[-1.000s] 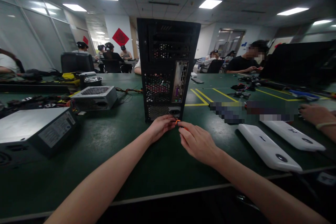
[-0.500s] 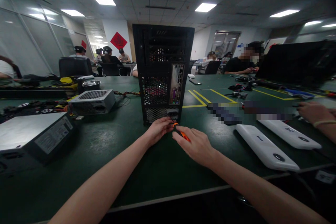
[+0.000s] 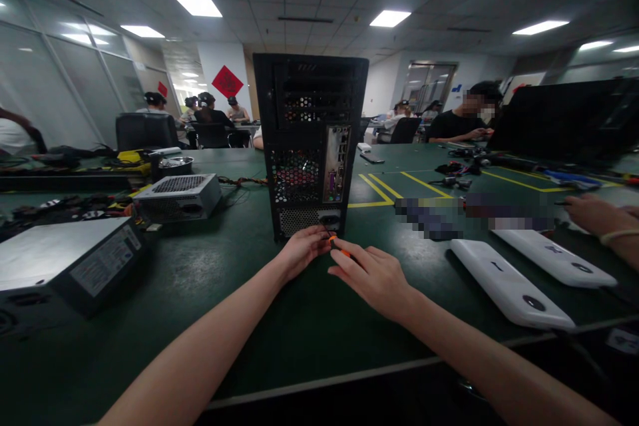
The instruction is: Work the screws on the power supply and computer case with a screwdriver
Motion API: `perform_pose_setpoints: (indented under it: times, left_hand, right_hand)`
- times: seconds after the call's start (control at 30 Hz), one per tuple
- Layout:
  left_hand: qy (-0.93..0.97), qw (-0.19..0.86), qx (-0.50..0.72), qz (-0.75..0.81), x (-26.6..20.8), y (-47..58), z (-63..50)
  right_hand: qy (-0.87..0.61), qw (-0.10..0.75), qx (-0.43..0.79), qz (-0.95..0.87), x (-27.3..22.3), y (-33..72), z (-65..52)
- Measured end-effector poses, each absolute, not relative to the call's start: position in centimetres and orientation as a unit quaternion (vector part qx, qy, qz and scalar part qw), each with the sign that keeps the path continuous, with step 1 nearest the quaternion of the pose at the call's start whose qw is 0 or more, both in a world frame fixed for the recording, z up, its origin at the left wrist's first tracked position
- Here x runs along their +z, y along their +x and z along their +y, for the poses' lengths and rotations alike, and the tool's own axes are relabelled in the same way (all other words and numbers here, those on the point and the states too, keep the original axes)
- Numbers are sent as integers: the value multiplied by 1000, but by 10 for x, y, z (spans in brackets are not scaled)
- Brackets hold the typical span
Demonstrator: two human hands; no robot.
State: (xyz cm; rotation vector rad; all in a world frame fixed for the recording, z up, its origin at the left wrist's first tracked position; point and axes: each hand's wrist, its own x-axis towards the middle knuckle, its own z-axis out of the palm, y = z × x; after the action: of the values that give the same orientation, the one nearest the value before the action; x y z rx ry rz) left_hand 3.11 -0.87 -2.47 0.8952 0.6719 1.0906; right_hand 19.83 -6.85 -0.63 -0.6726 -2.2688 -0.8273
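A black computer tower case (image 3: 296, 130) stands upright on the green table, its back panel facing me. My right hand (image 3: 372, 276) is closed round the orange and black handle of a screwdriver (image 3: 333, 241). The screwdriver's thin dark shaft slants up and left toward the power supply (image 3: 299, 219) at the foot of the case. My left hand (image 3: 303, 251) is closed beside that shaft, fingertips against or just before the case's lower edge. What the left fingers pinch is hidden, and so is the contact of the screwdriver's tip.
Two loose power supplies, a near one (image 3: 54, 259) and a farther one (image 3: 180, 196), lie left among cables. Two white devices, one (image 3: 504, 279) nearer me and another (image 3: 556, 254), lie right. A co-worker's hand (image 3: 594, 216) is at the far right, before a dark monitor (image 3: 564, 120).
My right hand has turned slightly round the screwdriver, so less of the orange handle shows. My left hand stays at the case's foot. The whole view has shifted slightly.
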Motion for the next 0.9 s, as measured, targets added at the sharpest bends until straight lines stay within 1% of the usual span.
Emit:
perform_pose_setpoints:
  times: [0.1,0.3,0.5,0.73,0.9]
  left_hand:
    - [403,709,492,305,-25,31,-9]
    - [412,702,490,312,-24,31,-10]
    - [406,704,488,317,-23,32,-9]
    - [409,700,488,321,-23,31,-9]
    - [413,707,490,298,-27,30,-7]
  right_hand:
    - [-263,308,-296,-865,-3,197,-71]
    - [-247,257,-268,-895,0,191,-77]
    - [-223,280,-267,-895,-6,195,-70]
    - [-222,274,-194,-916,-1,194,-74]
    - [-224,303,-227,-898,-1,192,-75]
